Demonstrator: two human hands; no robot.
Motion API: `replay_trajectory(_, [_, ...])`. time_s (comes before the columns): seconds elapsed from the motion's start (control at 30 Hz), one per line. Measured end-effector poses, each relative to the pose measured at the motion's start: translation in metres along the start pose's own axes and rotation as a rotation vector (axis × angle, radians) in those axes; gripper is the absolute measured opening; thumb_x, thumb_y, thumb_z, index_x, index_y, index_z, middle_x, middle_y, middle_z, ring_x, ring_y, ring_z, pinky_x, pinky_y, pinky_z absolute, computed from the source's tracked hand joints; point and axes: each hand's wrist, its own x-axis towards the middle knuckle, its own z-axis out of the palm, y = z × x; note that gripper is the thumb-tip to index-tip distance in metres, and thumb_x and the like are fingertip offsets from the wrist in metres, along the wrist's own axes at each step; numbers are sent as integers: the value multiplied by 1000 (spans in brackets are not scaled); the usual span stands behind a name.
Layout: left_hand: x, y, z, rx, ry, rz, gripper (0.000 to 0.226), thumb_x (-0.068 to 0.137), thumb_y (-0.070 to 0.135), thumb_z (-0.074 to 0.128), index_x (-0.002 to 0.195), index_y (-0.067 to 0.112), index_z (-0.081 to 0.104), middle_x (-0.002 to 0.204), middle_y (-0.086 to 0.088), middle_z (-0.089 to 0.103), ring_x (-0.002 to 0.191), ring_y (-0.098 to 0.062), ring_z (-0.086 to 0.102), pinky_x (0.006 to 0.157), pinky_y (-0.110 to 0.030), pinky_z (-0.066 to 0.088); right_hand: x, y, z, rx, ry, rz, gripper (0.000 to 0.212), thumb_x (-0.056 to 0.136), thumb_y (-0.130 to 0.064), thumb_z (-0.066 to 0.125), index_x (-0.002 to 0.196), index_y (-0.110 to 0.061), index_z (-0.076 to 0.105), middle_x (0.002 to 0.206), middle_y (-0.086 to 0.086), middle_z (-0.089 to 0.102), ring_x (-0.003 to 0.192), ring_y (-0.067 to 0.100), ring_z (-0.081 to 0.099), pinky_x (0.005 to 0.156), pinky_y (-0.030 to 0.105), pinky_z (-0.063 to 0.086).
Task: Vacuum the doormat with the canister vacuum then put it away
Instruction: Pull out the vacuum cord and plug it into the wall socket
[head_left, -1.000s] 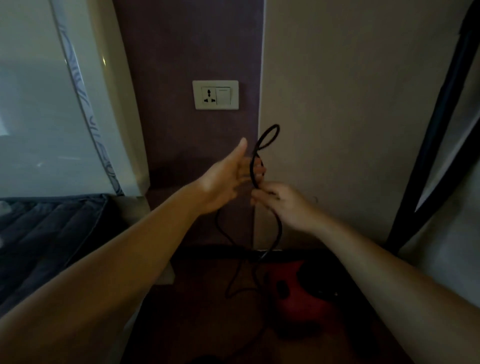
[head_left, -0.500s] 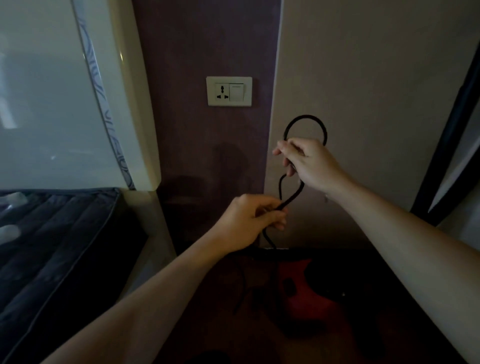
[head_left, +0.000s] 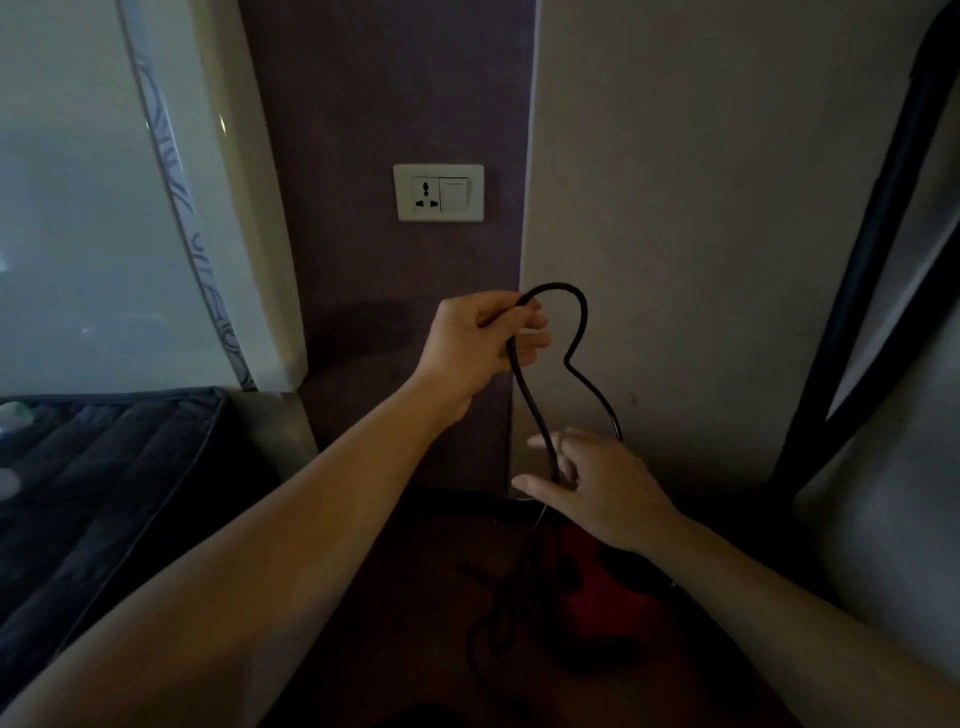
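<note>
A black power cord (head_left: 582, 332) forms a loop in front of the wall. My left hand (head_left: 478, 343) grips the top of the loop at chest height. Lower down, my right hand (head_left: 592, 483) pinches the cord where the two strands come together. More cord trails down to the floor in a loose tangle (head_left: 498, 613). The red canister vacuum (head_left: 608, 587) sits on the dark floor below my right hand, partly hidden by my right arm. No doormat is in view.
A white wall socket with a switch (head_left: 439, 193) is on the purple wall panel above my hands, with nothing plugged in. A dark quilted mattress (head_left: 88, 467) lies at the left under a pale headboard (head_left: 156, 208). A black metal frame (head_left: 852, 291) slants at the right.
My hands swapped heights: the left rose from low to the top of the loop, the right dropped from the top to the lower strands. The loop is larger now.
</note>
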Motion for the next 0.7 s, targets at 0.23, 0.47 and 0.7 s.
replay_trajectory(0.23, [-6, -11, -16, 46, -47, 33, 11, 99, 25, 57, 108, 23, 63, 113, -9, 70, 101, -23, 72, 86, -39, 60, 25, -13, -18, 327, 7, -6, 49, 95, -51, 49, 58, -19, 56, 49, -6, 51, 46, 9, 51, 50, 21, 35])
replay_trajectory(0.47, [-59, -77, -15, 546, -527, -42, 50, 91, 30, 68, 136, 16, 55, 129, -1, 65, 113, -3, 62, 97, -19, 50, 69, -26, -62, 256, 168, -56, 53, 98, -47, 55, 59, -12, 61, 46, -4, 47, 42, 6, 47, 46, 18, 31])
replay_trajectory(0.7, [-55, -61, -6, 313, -381, -123, 14, 97, 9, 60, 106, 1, 68, 103, -17, 73, 91, -24, 73, 73, -33, 63, 78, -45, -89, 542, 224, 101, 49, 89, -57, 60, 73, -11, 64, 58, 4, 54, 46, 10, 51, 43, 18, 38])
